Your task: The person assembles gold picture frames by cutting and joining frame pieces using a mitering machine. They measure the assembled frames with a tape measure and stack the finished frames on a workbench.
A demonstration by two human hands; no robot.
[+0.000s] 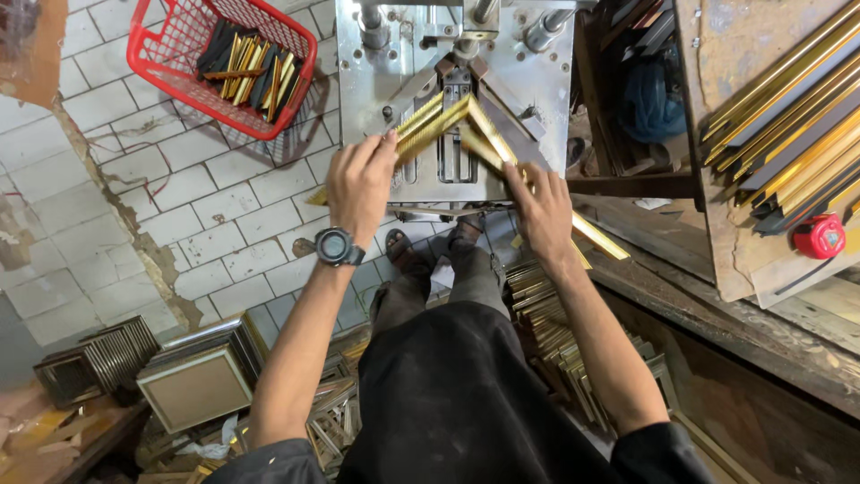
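Two long gold-faced moulding strips with mitred ends (448, 121) are laid on the steel plate of a corner-joining machine (367, 81), meeting in a peak at the machine's centre guides. The left strip is pressed down by the left hand (360, 184), fingers (381, 148) flat and close together along its outer edge; a dark round wristwatch (338, 246) is worn on that wrist. The right strip is held by the right hand (540, 208), fingers (518, 175) spread over its face, the strip's free end overhanging the plate toward the worktop at right. The strips are judged light and stiff, slim enough to flex slightly over their length; the gilt face looks smooth and probably slippery and easily marked, and the mitre tips likely chip. Hold is best taken flat on the faces near the joint, pressure inward and down, not at the far ends. A red plastic basket of short gold and black offcuts (179, 45) stands on the tiled floor (179, 197). More gold and black mouldings (788, 134) are stacked at right, beside a round red object (820, 236), possibly a tape measure. Finished frames (193, 385) are piled below.
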